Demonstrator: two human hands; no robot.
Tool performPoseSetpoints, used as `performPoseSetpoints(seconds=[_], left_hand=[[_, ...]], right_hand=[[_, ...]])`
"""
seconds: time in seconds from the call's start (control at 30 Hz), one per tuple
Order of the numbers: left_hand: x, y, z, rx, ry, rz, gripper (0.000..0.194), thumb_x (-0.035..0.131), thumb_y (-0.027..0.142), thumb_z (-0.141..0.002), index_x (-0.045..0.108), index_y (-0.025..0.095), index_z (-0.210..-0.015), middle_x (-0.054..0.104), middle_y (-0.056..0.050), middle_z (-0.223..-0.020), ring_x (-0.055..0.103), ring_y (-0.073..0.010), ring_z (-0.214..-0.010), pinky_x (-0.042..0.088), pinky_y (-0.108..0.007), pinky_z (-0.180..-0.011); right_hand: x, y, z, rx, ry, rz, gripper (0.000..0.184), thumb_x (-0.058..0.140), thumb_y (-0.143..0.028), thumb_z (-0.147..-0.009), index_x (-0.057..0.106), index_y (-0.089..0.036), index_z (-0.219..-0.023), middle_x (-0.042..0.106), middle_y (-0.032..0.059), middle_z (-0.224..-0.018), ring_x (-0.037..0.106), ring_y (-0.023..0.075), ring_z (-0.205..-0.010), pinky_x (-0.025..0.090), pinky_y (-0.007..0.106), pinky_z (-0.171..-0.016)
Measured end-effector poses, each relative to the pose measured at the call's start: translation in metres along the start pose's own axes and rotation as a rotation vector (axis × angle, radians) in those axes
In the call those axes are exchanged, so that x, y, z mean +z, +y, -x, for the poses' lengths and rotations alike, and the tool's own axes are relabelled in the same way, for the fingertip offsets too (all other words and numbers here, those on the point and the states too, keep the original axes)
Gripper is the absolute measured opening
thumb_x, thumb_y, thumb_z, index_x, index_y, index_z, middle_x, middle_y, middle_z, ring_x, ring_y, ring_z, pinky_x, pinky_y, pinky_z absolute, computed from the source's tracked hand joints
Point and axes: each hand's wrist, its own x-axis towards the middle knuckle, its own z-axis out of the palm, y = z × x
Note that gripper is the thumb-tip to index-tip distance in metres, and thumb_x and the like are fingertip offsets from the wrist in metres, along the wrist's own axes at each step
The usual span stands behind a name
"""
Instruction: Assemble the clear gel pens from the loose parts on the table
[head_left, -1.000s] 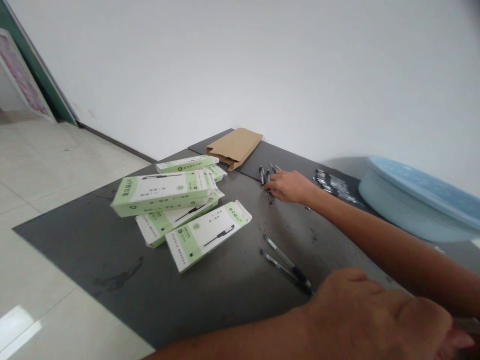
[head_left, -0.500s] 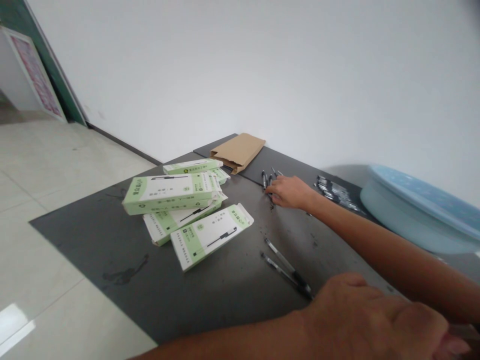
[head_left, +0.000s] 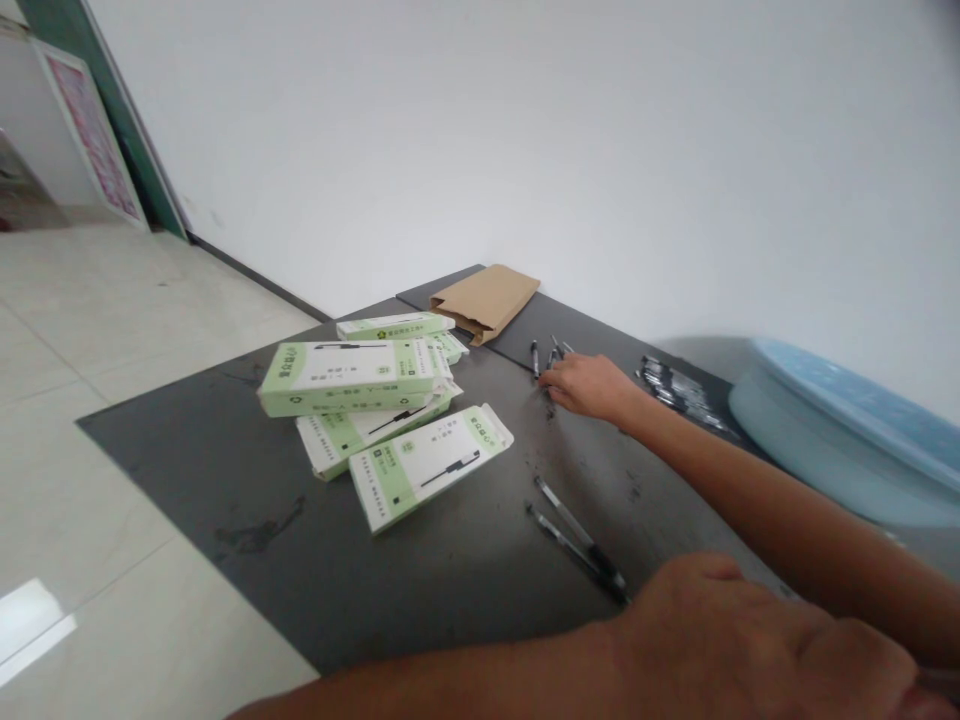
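Note:
My right hand (head_left: 589,387) reaches across the dark table, its fingers curled down onto a small group of gel pens (head_left: 555,352). At least one pen is at its fingertips; the palm side is hidden. Close to me, my left hand (head_left: 757,630) is closed with its back toward me, and whatever its fingers hold is out of sight. Two clear pens with black ends, one of them nearer the boxes (head_left: 559,532) and the other beside it (head_left: 574,515), lie on the table just beyond the left knuckles.
Several green and white pen boxes (head_left: 427,465) lie piled at the left of the table (head_left: 247,590). A brown paper bag (head_left: 495,295) rests at the back. More pens (head_left: 679,390) lie in a row beside a light blue tub (head_left: 847,430) on the right, near the white wall.
The view has shifted slightly, so the table things appear a little to the right. My right fingers stay at the pen group, with one pen now showing apart. My left hand remains closed.

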Motion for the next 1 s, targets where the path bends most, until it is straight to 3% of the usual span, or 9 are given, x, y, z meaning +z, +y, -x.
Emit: performPoseSetpoints(seconds=[0.1, 0.2, 0.3, 0.47, 0.6, 0.7, 0.77, 0.87, 1.0], left_hand=[[-0.004, 0.001, -0.002, -0.032, -0.042, 0.012, 0.045, 0.041, 0.038, -0.115, 0.059, 0.019, -0.078, 0.076, 0.006, -0.068, 0.072, -0.0118, -0.053, 0.041, -0.034, -0.045], [-0.011, 0.002, -0.001, -0.043, -0.014, 0.028, 0.038, 0.041, 0.036, -0.116, 0.062, 0.016, -0.091, 0.081, 0.004, -0.079, 0.075, -0.0121, -0.061, 0.051, -0.034, -0.056], [-0.016, 0.001, 0.003, -0.086, -0.027, 0.059, 0.034, 0.037, 0.037, -0.117, 0.061, 0.016, -0.103, 0.084, 0.001, -0.091, 0.079, -0.0151, -0.074, 0.055, -0.035, -0.069], [-0.019, -0.005, 0.006, -0.055, -0.097, 0.137, 0.027, 0.035, 0.032, -0.115, 0.055, 0.017, -0.109, 0.081, -0.004, -0.091, 0.077, -0.017, -0.07, 0.049, -0.033, -0.065], [-0.022, -0.006, 0.006, -0.046, -0.005, 0.195, 0.026, 0.034, 0.029, -0.115, 0.056, 0.018, -0.106, 0.077, -0.003, -0.081, 0.072, -0.0175, -0.064, 0.051, -0.034, -0.068], [-0.025, -0.002, 0.006, -0.061, -0.058, 0.186, 0.027, 0.034, 0.03, -0.115, 0.056, 0.019, -0.105, 0.073, -0.001, -0.075, 0.068, -0.0166, -0.06, 0.051, -0.032, -0.067], [-0.025, 0.001, 0.007, -0.064, -0.096, 0.203, 0.026, 0.036, 0.03, -0.115, 0.058, 0.019, -0.105, 0.073, -0.002, -0.076, 0.068, -0.0178, -0.063, 0.052, -0.033, -0.069], [-0.024, 0.004, 0.009, -0.049, -0.152, 0.227, 0.025, 0.039, 0.028, -0.114, 0.06, 0.02, -0.103, 0.071, -0.001, -0.076, 0.066, -0.0172, -0.064, 0.049, -0.031, -0.065], [-0.021, 0.01, 0.01, -0.026, -0.23, 0.232, 0.021, 0.043, 0.025, -0.113, 0.06, 0.02, -0.103, 0.068, 0.002, -0.072, 0.063, -0.0146, -0.06, 0.047, -0.028, -0.063]], right_hand=[[-0.001, -0.001, 0.01, -0.015, 0.106, -0.033, 0.022, 0.058, -0.026, -0.105, 0.077, -0.021, -0.116, 0.077, 0.0102, -0.105, 0.07, 0.0266, -0.104, 0.053, 0.032, -0.074], [-0.007, -0.004, 0.025, 0.002, 0.257, -0.091, 0.028, 0.052, -0.03, -0.108, 0.078, -0.021, -0.116, 0.077, 0.0125, -0.103, 0.068, 0.027, -0.102, 0.05, 0.033, -0.072], [-0.017, -0.01, 0.045, 0.037, 0.431, -0.19, 0.029, 0.052, -0.034, -0.109, 0.077, -0.021, -0.116, 0.079, 0.0126, -0.107, 0.069, 0.0273, -0.1, 0.052, 0.038, -0.079], [-0.038, -0.026, 0.094, 0.176, 0.724, -0.429, 0.015, 0.062, -0.032, -0.106, 0.072, -0.023, -0.112, 0.08, 0.0099, -0.12, 0.073, 0.0252, -0.112, 0.056, 0.044, -0.1], [-0.056, -0.038, 0.158, 0.398, 0.87, -0.72, 0.011, 0.063, -0.032, -0.106, 0.066, -0.024, -0.111, 0.08, 0.0097, -0.125, 0.078, 0.0225, -0.106, 0.063, 0.037, -0.081], [-0.073, -0.045, 0.216, 0.59, 1.039, -1.178, 0.008, 0.072, -0.028, -0.098, 0.066, -0.024, -0.096, 0.085, 0.0058, -0.105, 0.08, 0.0191, -0.086, 0.058, 0.027, -0.059], [-0.084, -0.049, 0.254, 0.706, 1.179, -1.348, 0.014, 0.077, -0.024, -0.093, 0.065, -0.023, -0.086, 0.084, 0.0034, -0.088, 0.076, 0.0152, -0.068, 0.051, 0.022, -0.048], [-0.097, -0.057, 0.299, 0.817, 1.394, -1.375, 0.019, 0.078, -0.02, -0.088, 0.063, -0.022, -0.077, 0.079, 0.0001, -0.07, 0.068, 0.011, -0.052, 0.041, 0.02, -0.04], [-0.099, -0.07, 0.332, 0.845, 1.576, -1.301, 0.019, 0.08, -0.018, -0.083, 0.064, -0.023, -0.075, 0.074, -0.0039, -0.061, 0.064, 0.0101, -0.046, 0.035, 0.02, -0.036]])
